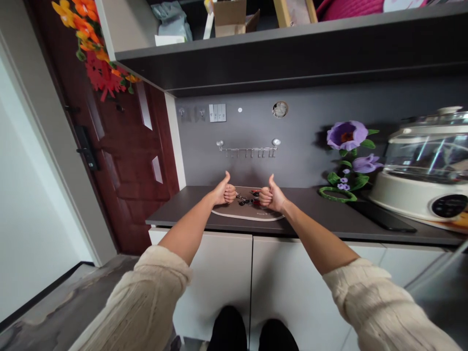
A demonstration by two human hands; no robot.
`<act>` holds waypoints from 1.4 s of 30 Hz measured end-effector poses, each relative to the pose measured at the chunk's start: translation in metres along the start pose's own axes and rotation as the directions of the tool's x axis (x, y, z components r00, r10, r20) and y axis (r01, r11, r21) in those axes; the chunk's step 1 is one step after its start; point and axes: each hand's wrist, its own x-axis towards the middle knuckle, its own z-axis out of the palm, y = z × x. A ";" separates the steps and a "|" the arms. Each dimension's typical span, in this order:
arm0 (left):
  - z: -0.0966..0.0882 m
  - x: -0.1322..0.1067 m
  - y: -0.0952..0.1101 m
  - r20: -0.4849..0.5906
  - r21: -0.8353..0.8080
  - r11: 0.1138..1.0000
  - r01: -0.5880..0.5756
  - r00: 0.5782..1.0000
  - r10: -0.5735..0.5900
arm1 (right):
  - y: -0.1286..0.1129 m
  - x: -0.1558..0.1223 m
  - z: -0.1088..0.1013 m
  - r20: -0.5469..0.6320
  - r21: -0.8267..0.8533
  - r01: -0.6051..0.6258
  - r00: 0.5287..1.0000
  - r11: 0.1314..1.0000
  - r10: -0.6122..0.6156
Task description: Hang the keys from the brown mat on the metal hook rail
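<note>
My left hand (224, 191) is held out above the counter, its fingers curled into a fist and its thumb pointing up. Mirroring it, my right hand (272, 195) is also a fist with a raised thumb. Neither shows anything in its grip. Behind and between them, a brown mat with a pale rim (248, 214) lies on the counter. On it is a small cluster of black, red and metallic items (249, 201), which look like keys with fobs; my right hand partly hides them.
A rail with several hooks (248, 149) is fixed to the grey wall. To the right are a purple felt flower (347, 135), a black phone-like slab (383, 219) and a white appliance with a clear top (409, 190). A shelf (278, 53) overhangs the counter. A dark red door (127, 185) stands left.
</note>
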 end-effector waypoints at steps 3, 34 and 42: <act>-0.001 -0.003 -0.004 -0.010 0.024 1.000 0.013 1.000 -0.013 | 0.004 -0.002 -0.001 -0.003 0.015 -0.001 1.000 1.000 0.001; -0.054 0.049 -0.043 -0.295 0.867 0.494 -0.069 0.728 0.619 | 0.043 0.118 0.018 -0.397 -0.714 0.075 0.775 0.696 -0.492; -0.056 0.046 -0.043 -0.152 0.965 0.262 0.004 0.824 0.545 | 0.043 0.111 0.017 -0.309 -0.875 -0.019 0.790 0.483 -0.529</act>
